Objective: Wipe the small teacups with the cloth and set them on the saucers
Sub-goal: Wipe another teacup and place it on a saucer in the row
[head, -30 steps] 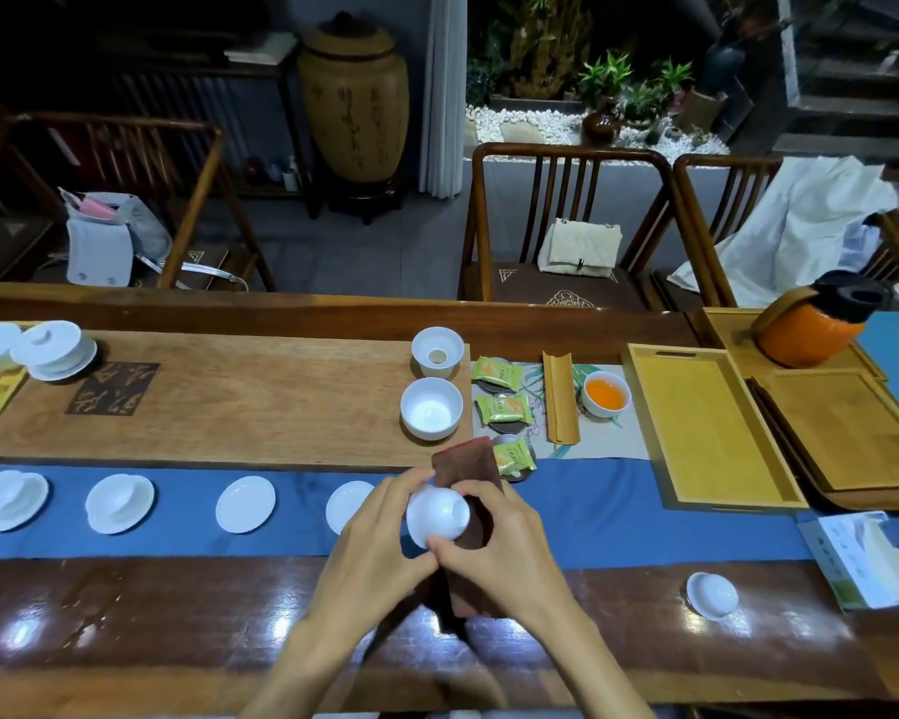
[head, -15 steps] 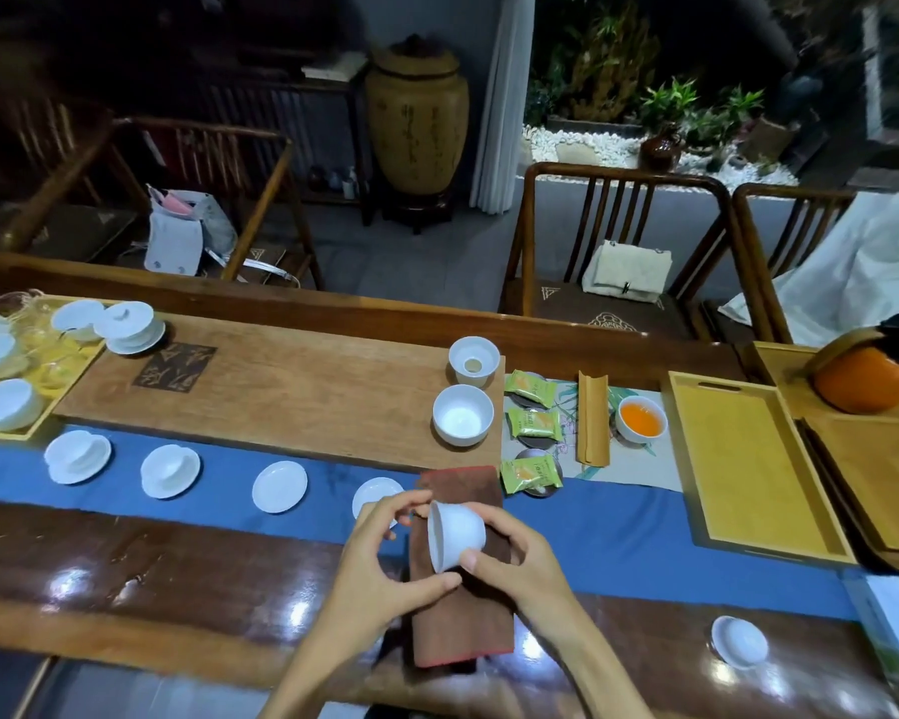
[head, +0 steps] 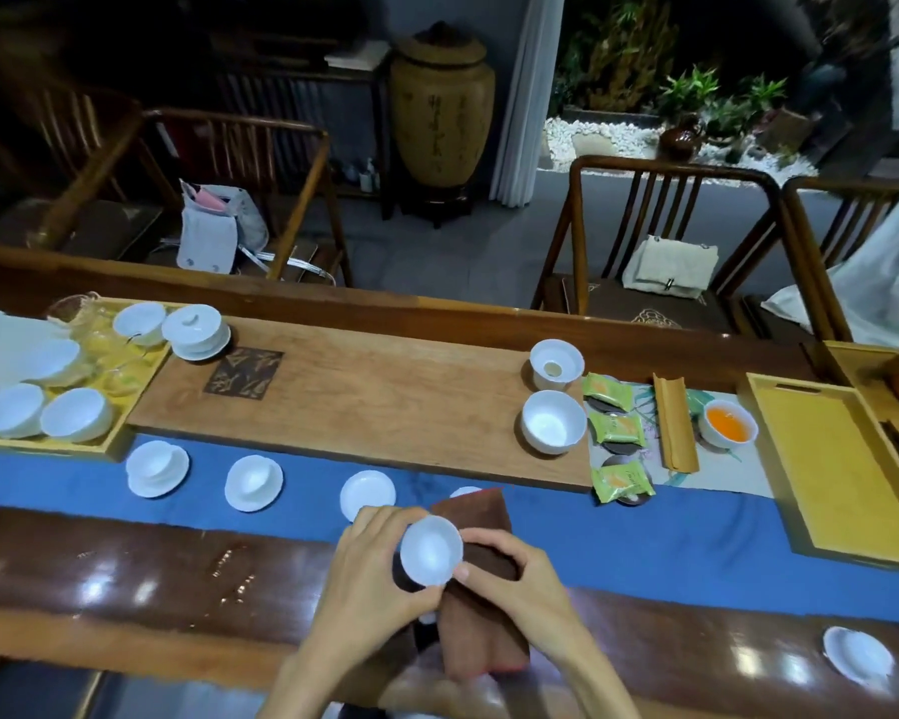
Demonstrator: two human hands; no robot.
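Note:
I hold a small white teacup (head: 431, 557) over the near table edge, mouth turned toward me. My left hand (head: 372, 578) grips its left side and my right hand (head: 520, 578) pinches its right rim. A brown cloth (head: 481, 604) lies under the cup and drapes down below my right hand. On the blue runner (head: 618, 542) to the left stand two saucers with cups (head: 157, 468) (head: 254, 482) and one bare saucer (head: 367, 494). Another saucer (head: 465, 493) peeks out behind the cloth.
A wooden board (head: 385, 407) holds two white bowls (head: 554, 429) (head: 556, 363). A yellow tray (head: 48, 397) of white bowls and glassware sits far left. Green packets (head: 616, 428), an orange tea cup (head: 727, 425) and an empty yellow tray (head: 842, 469) lie right. A lone white cup (head: 857, 656) sits near right.
The cup turned in my hands from bottom-up through sideways to mouth facing me. The view swung left, bringing the far-left tray of bowls into sight.

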